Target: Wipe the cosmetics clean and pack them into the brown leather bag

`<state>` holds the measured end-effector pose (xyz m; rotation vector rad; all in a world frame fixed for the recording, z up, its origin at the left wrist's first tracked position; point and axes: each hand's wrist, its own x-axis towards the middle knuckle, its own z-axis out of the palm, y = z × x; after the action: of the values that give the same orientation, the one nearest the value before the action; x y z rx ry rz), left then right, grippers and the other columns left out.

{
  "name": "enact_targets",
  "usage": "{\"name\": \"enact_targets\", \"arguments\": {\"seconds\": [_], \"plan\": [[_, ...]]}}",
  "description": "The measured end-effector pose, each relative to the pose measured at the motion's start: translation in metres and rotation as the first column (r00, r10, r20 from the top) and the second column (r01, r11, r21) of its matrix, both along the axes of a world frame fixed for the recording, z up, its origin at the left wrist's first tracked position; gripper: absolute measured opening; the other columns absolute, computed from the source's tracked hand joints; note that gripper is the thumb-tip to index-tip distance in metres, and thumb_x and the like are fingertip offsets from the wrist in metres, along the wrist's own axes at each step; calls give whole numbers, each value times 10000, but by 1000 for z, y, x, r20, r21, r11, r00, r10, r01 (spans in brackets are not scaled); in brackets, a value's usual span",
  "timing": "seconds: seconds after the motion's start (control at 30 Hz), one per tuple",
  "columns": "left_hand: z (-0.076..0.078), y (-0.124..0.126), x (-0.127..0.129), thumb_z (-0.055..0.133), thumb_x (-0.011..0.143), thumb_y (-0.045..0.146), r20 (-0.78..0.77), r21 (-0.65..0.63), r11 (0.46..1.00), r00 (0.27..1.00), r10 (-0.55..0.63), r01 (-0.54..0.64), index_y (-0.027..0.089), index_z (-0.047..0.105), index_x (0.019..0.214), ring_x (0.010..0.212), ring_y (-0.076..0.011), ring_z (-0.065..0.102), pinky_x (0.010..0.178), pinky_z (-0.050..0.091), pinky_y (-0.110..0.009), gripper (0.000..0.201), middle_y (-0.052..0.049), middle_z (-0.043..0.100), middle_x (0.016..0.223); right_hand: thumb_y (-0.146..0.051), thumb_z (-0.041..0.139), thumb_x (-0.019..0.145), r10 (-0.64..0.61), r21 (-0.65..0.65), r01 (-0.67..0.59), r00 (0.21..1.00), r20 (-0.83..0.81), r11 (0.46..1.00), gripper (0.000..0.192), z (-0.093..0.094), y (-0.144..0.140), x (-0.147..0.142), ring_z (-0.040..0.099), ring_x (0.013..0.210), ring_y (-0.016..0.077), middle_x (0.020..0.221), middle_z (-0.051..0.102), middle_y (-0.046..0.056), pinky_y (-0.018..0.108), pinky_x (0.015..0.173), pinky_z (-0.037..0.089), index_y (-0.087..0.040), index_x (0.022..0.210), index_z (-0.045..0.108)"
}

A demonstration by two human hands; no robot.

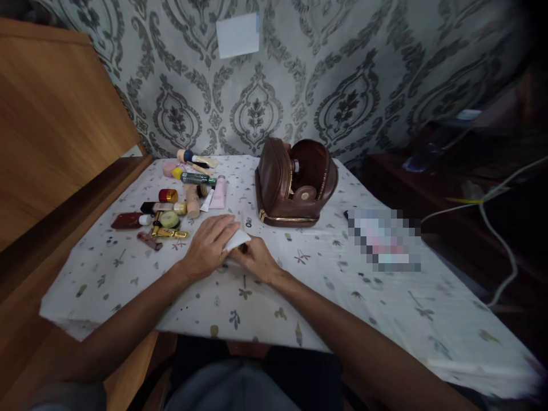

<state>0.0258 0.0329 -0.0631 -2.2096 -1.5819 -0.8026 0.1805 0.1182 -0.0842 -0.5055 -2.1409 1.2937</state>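
My left hand (210, 244) is closed around a folded white tissue or wipe (237, 240), low over the front middle of the table. Against it, my right hand (257, 260) pinches a small dark item (243, 248), mostly hidden by the fingers and the white sheet, so its kind does not show. Just left of my hands lie a gold tube (171, 233), a round green-lidded pot (169, 219) and a beige bottle (192, 201). Beyond them rests a pink squeeze tube (218, 193). A brown leather cosmetic bag (276, 182) stands unzipped behind my hands.
More cosmetics are grouped at the left, among them a dark red bottle (126, 221) and a green-labelled bottle (197, 179). A pixelated flat object (383, 240) lies at the right. A wooden panel (55, 103) borders the left, and a white cable (499, 245) hangs at the right.
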Motion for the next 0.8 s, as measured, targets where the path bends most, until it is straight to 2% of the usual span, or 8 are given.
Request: {"name": "enact_targets", "arguments": {"seconds": [0.1,0.2,0.3,0.4,0.5,0.6,0.7,0.8], "plan": [[-2,0,-11,450,976,337,-23,-27,995,996,92,-92,180,516,1371,1217,-304,530,1043,445,-483,430,-159,576,1309,-430,575,837,-30,-14,29,1000,-7,999,285,5,0,1,428,599,121,638,480,-29,252,577,346,-202,702,470],[-1,-1,-14,459,972,335,-4,-55,987,988,152,-152,172,542,1333,1185,-295,544,1017,469,-465,404,-153,580,1262,-431,589,837,-41,-34,40,999,-3,999,280,7,1,0,440,616,125,652,481,-28,249,583,356,-204,719,473],[0,-2,-11,425,985,345,136,-131,975,970,200,-182,185,558,1307,1156,-261,567,1022,465,-423,383,-122,592,1209,-375,614,820,-40,-67,39,999,-23,997,188,4,2,0,475,652,136,704,527,-21,254,619,388,-199,838,552],[-1,-2,-8,372,998,373,340,-228,955,904,258,-187,180,529,1345,1157,-243,582,1039,451,-399,427,-111,611,1203,-327,640,805,-64,-110,59,997,-48,992,342,1,4,0,525,712,152,826,608,-2,276,683,427,-209,1122,583],[-6,0,-9,381,985,428,466,-293,945,840,276,-148,166,465,1420,1269,-262,535,1095,407,-408,515,-128,584,1337,-308,641,811,-85,-131,78,995,-50,988,452,0,5,0,533,700,158,812,612,-8,286,684,440,-229,1247,553],[-12,2,-14,403,972,479,508,-324,944,830,231,-64,172,358,1500,1368,-276,456,1144,355,-435,613,-139,500,1463,-321,638,814,-97,-160,84,992,-76,984,416,-1,6,0,529,681,156,805,609,-6,284,660,439,-236,1216,569],[-16,3,-20,493,933,523,504,-357,933,848,165,31,182,201,1566,1442,-297,355,1186,292,-462,776,-153,374,1561,-359,662,793,-95,-274,55,986,-135,960,379,-2,9,-1,575,736,164,880,638,14,289,686,462,-233,1142,583],[-18,2,-25,700,788,555,470,-421,902,873,127,96,190,53,1587,1475,-340,283,1191,289,-479,1090,-163,233,1626,-413,716,735,-118,-444,19,973,-199,896,423,-2,12,-1,599,751,170,891,646,17,282,650,471,-232,1089,573]]}}
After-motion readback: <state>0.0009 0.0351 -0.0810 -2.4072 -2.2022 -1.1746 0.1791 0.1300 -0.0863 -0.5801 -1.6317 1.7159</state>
